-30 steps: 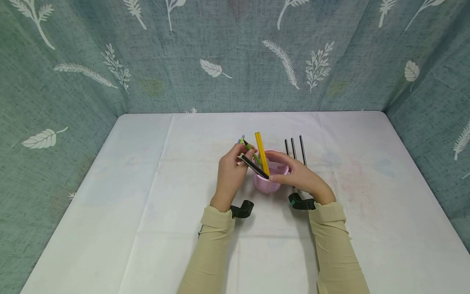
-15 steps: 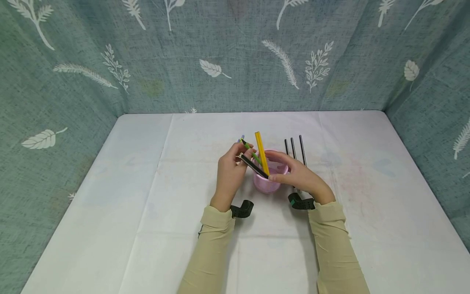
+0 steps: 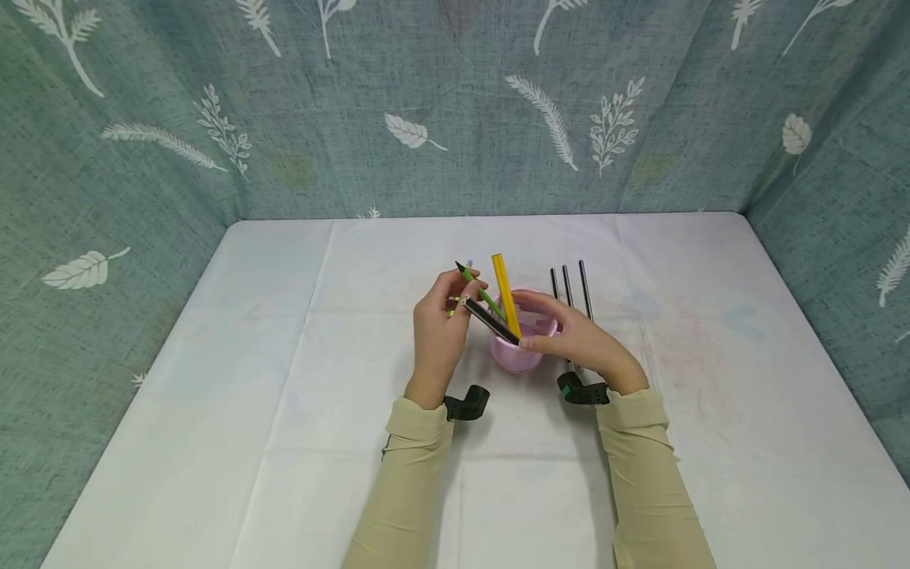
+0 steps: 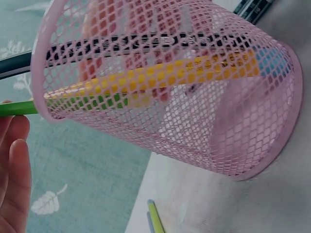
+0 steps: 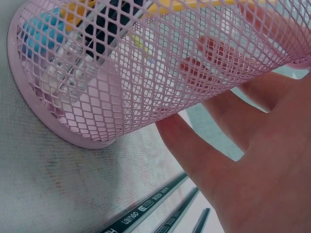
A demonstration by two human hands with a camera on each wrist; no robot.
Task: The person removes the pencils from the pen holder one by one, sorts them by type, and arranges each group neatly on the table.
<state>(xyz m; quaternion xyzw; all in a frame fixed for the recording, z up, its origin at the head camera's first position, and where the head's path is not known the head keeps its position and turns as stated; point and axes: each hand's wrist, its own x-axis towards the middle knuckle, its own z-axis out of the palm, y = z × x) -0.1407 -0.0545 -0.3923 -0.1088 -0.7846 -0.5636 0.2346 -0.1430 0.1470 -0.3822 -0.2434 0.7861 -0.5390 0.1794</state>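
A pink mesh pen cup [image 3: 517, 359] stands on the table between both hands. My right hand [image 3: 579, 340] holds the cup, thumb at the near rim and fingers along its right side. In the head view, my left hand [image 3: 442, 332] pinches a slanting green pen [image 3: 492, 304] with a black pointed end. The left wrist view shows the other end of this green pen [image 4: 22, 108] inside the cup, through the mesh. A yellow pen [image 3: 505, 292] with a blue end and a black pen [image 3: 489, 319] also lean in the cup.
Several dark pencils [image 3: 584, 288] lie in a row right of the cup, partly under the right hand. Behind the left hand lie thin pens, one lime [image 4: 156, 217], mostly hidden in the head view. A leaf-patterned curtain [image 3: 455, 118] surrounds the white table [image 3: 320, 474].
My left hand has shifted slightly left, and the green pen's black end has swung up and left with it. The right hand and the cup stay nearly still.
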